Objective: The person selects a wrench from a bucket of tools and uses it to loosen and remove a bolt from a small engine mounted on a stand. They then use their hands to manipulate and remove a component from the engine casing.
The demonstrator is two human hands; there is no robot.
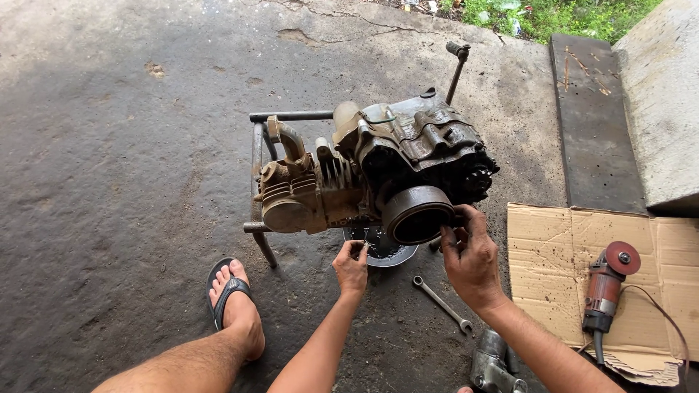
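A dirty, oily motorcycle engine (378, 167) rests on a low metal stand (256, 182) over concrete. Its round rotor drum (416, 213) faces me. My right hand (472, 255) is at the drum's right rim, fingers curled on its edge. My left hand (352, 266) is lower, fingers pinched together at the rim of a dark pan (378, 247) of oil under the engine; whether it holds a small part I cannot tell.
A combination wrench (442, 303) lies on the floor between my arms. An angle grinder (606, 287) sits on flattened cardboard (553, 255) at right. A metal part (494, 367) lies near the bottom edge. My sandalled foot (233, 302) is at left. A concrete slab (659, 94) and plank (593, 124) stand far right.
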